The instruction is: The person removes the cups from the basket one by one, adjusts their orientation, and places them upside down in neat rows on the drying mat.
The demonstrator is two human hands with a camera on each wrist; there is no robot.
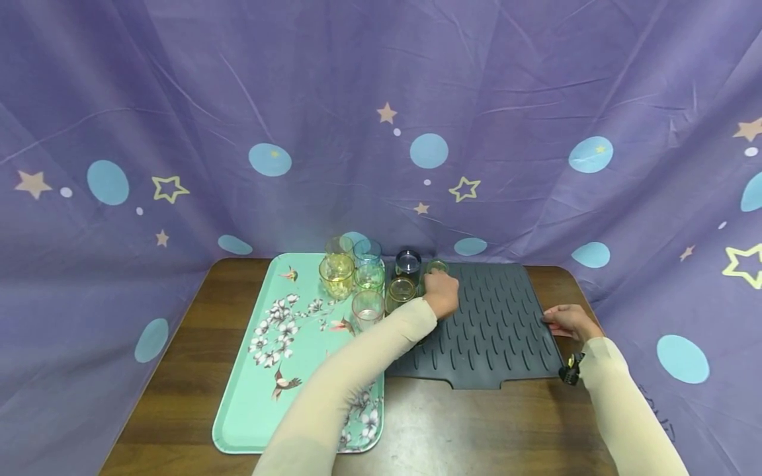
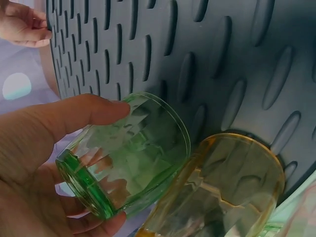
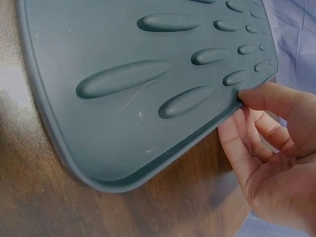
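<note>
My left hand (image 1: 442, 293) grips a clear green glass (image 2: 148, 163), its thumb along one side and fingertips at the thick base. The glass is at the left part of a dark grey ribbed drying mat (image 1: 494, 317). Close beside it stands an amber glass (image 2: 242, 182), and behind that a dark blue glass (image 1: 408, 262) is also on the mat. At the mat's right edge, my right hand (image 1: 568, 321) pinches the rim, thumb on top and fingers underneath, as the right wrist view shows.
Left of the mat lies a mint tray (image 1: 244, 396) with flowers and birds. Several glasses stand at its right side, including a yellow glass (image 1: 337, 277), a blue glass (image 1: 367, 251) and a pink glass (image 1: 368, 307). A purple curtain (image 1: 333, 99) hangs behind the wooden table (image 1: 452, 430).
</note>
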